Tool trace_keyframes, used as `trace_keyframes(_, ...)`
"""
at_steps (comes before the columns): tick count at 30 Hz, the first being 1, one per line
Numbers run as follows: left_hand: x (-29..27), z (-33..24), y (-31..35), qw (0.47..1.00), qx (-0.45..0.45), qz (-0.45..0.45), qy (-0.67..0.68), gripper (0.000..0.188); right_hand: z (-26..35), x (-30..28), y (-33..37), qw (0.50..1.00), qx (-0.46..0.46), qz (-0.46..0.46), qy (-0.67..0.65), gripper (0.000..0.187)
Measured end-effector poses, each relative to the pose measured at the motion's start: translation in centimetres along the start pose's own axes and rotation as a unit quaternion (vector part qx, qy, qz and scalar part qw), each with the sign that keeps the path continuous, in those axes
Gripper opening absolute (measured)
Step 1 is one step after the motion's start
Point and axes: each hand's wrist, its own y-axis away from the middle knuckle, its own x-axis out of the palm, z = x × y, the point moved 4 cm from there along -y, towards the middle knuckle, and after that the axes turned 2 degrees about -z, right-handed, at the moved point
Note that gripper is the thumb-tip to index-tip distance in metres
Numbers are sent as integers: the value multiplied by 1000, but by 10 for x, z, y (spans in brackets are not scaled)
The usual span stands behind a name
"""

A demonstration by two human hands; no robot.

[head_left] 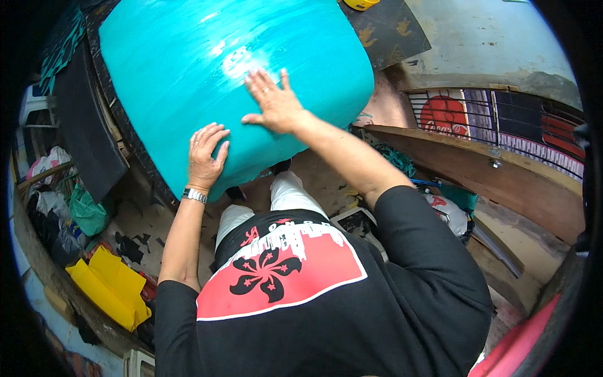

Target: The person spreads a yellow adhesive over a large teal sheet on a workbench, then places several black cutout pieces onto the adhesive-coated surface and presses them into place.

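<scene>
A large block with rounded corners, covered in shiny turquoise material (169,81), fills the upper middle of the view. Its top has a glossy, streaked look with bright reflections. My right hand (274,103) lies on it with the fingers spread and the thumb out to the side. Closer to the near left edge, my left hand (206,154) rests on the same covering, fingers stretched forward and slightly bent. A metal-banded watch (194,195) circles my left wrist. Neither hand holds anything.
A black sheet (91,125) hangs at the left of the block. Yellow material (113,286) and a green plastic bag (88,210) lie lower left. On the right stand a wooden board (483,166) and a metal grille (496,119). A yellow container (361,4) sits at the top.
</scene>
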Motion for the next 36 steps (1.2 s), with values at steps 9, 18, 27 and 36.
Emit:
trace_keyframes(9, -64, 12, 114, 989, 3, 129, -67, 64, 65, -16, 8, 997, 55, -38, -46, 98)
trace_keyframes(18, -60, 34, 145, 986, 53, 140, -78, 73, 183, 24, -13, 996, 42, -16, -74, 110)
trace_keyframes(27, -56, 35, 147, 980, 62, 139, -126, 83, 142, 7, 9, 994, 108, 9, 11, 97)
trace_keyframes(36, -44, 42, 149, 970, 20, 199, -140, 78, 226, -1, -12, 961, 15, 81, -264, 80)
